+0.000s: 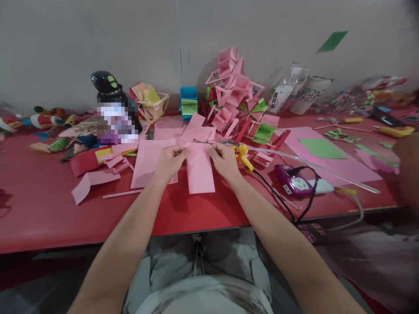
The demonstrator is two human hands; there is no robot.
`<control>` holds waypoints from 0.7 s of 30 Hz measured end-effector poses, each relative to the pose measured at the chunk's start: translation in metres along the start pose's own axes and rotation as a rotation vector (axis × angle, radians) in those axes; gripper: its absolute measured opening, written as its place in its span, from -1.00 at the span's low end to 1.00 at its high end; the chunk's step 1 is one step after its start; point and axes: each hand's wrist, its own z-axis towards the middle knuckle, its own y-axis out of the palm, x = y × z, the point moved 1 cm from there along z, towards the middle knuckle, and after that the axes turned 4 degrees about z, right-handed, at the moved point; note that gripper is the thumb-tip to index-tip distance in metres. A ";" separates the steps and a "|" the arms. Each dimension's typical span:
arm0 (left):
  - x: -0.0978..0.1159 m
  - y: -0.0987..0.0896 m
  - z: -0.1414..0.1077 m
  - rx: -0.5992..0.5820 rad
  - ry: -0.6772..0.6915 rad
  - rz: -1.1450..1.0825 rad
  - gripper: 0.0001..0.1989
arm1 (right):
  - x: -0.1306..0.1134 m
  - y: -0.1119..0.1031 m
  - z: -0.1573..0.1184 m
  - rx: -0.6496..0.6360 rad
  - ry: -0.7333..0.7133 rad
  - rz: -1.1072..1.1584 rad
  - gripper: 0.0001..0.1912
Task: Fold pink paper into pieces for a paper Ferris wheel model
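Note:
A pink paper strip [200,172] hangs down between my hands at the middle of the table. My left hand [172,160] pinches its upper left corner, and my right hand [224,159] grips the upper right corner. Behind my left hand lies a larger pink sheet [147,163]. Close to the right of my right hand is a yellow hot glue gun [244,158] with a small orange light and a long clear glue stick [314,167] running out to the right. Folded pink paper pieces [196,128] lie just beyond my fingers.
Pink paper constructions [234,87] are piled against the wall. A purple power strip [292,180] with a black cord sits right. Farther right are a green sheet [322,148] on pink paper, a water bottle [283,89] and a cup [310,94]. Paper scraps [93,183] lie left; another person sits at right.

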 end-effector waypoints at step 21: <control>0.000 -0.001 0.003 0.087 0.041 -0.072 -0.74 | -0.002 0.002 -0.002 -0.084 -0.026 0.035 -0.59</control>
